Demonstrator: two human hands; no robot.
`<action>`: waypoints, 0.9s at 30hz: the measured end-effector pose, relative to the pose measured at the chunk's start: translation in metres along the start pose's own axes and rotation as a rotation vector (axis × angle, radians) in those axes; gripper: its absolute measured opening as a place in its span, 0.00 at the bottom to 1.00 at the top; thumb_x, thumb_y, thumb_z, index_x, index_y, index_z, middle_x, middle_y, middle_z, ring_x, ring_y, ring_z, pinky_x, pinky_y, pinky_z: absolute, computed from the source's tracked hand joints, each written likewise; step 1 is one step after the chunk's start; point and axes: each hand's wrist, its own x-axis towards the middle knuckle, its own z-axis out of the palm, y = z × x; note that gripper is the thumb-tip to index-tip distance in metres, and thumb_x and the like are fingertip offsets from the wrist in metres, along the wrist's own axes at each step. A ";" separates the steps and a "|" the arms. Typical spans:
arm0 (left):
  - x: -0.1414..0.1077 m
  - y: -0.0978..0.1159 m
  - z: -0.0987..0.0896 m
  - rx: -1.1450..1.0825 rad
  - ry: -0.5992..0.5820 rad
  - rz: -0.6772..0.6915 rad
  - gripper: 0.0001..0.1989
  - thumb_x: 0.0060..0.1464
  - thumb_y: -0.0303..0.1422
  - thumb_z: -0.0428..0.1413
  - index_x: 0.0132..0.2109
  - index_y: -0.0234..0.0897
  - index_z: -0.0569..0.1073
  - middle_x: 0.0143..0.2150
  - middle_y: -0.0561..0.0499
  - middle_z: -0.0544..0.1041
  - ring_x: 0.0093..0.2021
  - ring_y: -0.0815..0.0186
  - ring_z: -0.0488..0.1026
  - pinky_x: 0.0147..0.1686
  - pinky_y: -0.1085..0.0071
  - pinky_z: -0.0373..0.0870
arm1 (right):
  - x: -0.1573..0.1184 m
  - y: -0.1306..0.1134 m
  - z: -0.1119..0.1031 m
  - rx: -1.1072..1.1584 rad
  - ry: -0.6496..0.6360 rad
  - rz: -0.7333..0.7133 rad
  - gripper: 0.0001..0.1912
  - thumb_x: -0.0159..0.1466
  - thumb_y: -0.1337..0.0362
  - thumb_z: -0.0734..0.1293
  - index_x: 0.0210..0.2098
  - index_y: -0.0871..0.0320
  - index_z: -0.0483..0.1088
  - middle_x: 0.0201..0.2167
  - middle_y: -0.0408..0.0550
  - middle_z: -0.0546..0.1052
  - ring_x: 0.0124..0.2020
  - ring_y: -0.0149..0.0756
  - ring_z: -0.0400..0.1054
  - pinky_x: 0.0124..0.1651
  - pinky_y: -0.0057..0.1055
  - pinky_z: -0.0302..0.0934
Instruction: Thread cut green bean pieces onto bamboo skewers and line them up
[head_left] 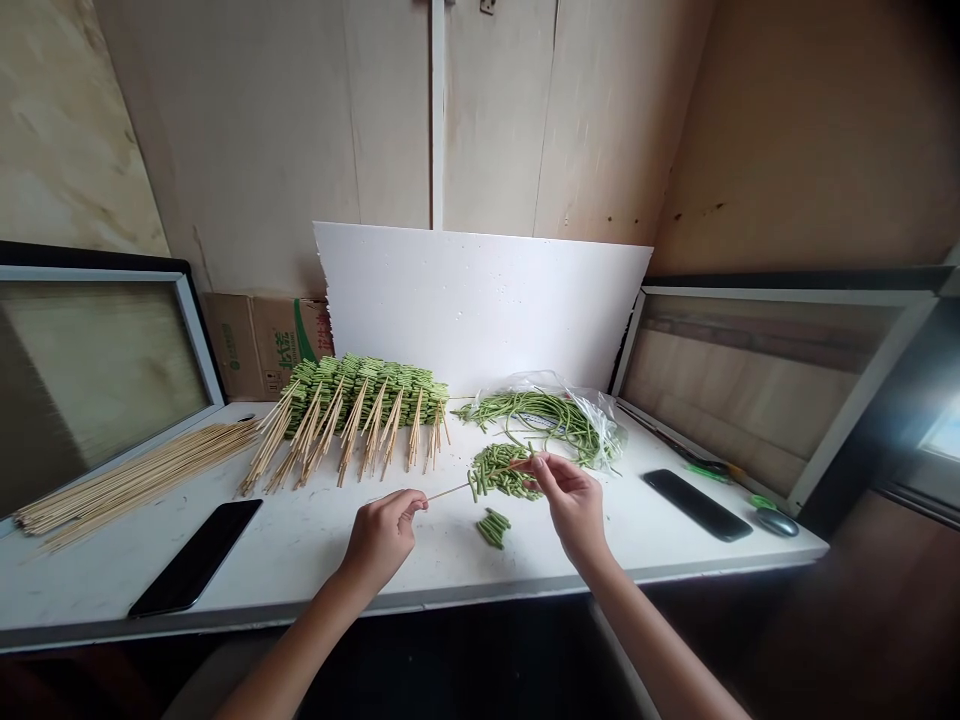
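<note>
My left hand (382,535) is closed around the blunt end of a thin bamboo skewer (448,492), which points right and slightly up. A few short cut pieces of green bean (474,486) are threaded crosswise on it. At the skewer's far end, my right hand (571,500) pinches a green bean piece, partly covered by the fingers. Beneath lies a loose pile of cut bean pieces (499,462) on the white table (315,560). A small neat group of bean pieces (493,528) sits nearer the front edge, between my hands.
Stacked bean skewers (360,395) stand back left, sticks facing me. Bare skewers (142,475) lie far left beside a black phone (196,555). Whole long beans (551,412) spill from a clear bag (606,415). Another dark phone (697,505) and a mouse (777,521) are right.
</note>
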 end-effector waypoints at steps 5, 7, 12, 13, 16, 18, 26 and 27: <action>0.000 0.001 -0.001 -0.018 -0.031 -0.020 0.13 0.63 0.24 0.48 0.39 0.40 0.77 0.36 0.49 0.84 0.36 0.63 0.82 0.36 0.71 0.73 | 0.000 -0.001 0.001 0.008 -0.001 0.022 0.15 0.63 0.47 0.73 0.38 0.51 0.81 0.41 0.51 0.85 0.43 0.51 0.80 0.41 0.44 0.77; 0.002 0.002 -0.002 -0.027 -0.046 -0.032 0.13 0.65 0.26 0.48 0.38 0.40 0.77 0.35 0.50 0.83 0.33 0.64 0.80 0.34 0.72 0.72 | 0.001 -0.002 0.000 0.013 -0.006 0.032 0.15 0.63 0.47 0.73 0.39 0.51 0.81 0.41 0.51 0.85 0.43 0.51 0.80 0.41 0.44 0.77; 0.006 0.003 -0.002 -0.101 -0.065 -0.059 0.10 0.68 0.33 0.51 0.45 0.39 0.77 0.32 0.51 0.80 0.29 0.66 0.76 0.32 0.73 0.71 | 0.006 0.000 -0.004 0.059 0.021 0.068 0.16 0.63 0.48 0.73 0.39 0.53 0.81 0.42 0.52 0.85 0.45 0.49 0.80 0.47 0.45 0.76; 0.006 0.003 -0.002 -0.116 -0.051 -0.056 0.09 0.67 0.33 0.52 0.45 0.39 0.77 0.32 0.51 0.80 0.29 0.66 0.76 0.33 0.73 0.71 | 0.006 0.001 -0.005 0.068 0.028 0.076 0.16 0.63 0.48 0.74 0.39 0.54 0.81 0.42 0.53 0.85 0.46 0.49 0.80 0.48 0.45 0.76; 0.005 0.004 -0.002 -0.143 -0.017 -0.034 0.09 0.67 0.33 0.53 0.41 0.39 0.78 0.31 0.52 0.80 0.29 0.67 0.76 0.33 0.74 0.71 | 0.006 0.003 -0.005 0.092 0.027 0.098 0.15 0.63 0.49 0.74 0.39 0.54 0.81 0.42 0.53 0.85 0.46 0.49 0.80 0.50 0.45 0.75; 0.004 0.004 -0.002 -0.153 -0.012 -0.020 0.10 0.67 0.31 0.52 0.40 0.39 0.78 0.29 0.52 0.79 0.28 0.68 0.75 0.32 0.75 0.71 | 0.005 0.005 -0.005 0.113 0.021 0.105 0.15 0.63 0.49 0.74 0.39 0.54 0.81 0.43 0.53 0.85 0.47 0.49 0.80 0.49 0.45 0.75; 0.003 0.000 -0.003 -0.091 -0.023 0.030 0.14 0.62 0.23 0.47 0.40 0.37 0.77 0.28 0.53 0.77 0.27 0.69 0.74 0.32 0.75 0.70 | 0.002 0.008 0.000 0.095 0.002 0.095 0.16 0.63 0.47 0.73 0.40 0.52 0.81 0.44 0.52 0.85 0.48 0.52 0.79 0.47 0.45 0.75; 0.003 0.000 -0.003 -0.084 -0.023 0.030 0.14 0.62 0.22 0.47 0.40 0.37 0.77 0.27 0.53 0.76 0.27 0.69 0.74 0.32 0.75 0.70 | 0.002 0.007 0.000 0.092 -0.002 0.093 0.15 0.63 0.47 0.73 0.40 0.51 0.81 0.44 0.52 0.85 0.48 0.52 0.79 0.46 0.45 0.75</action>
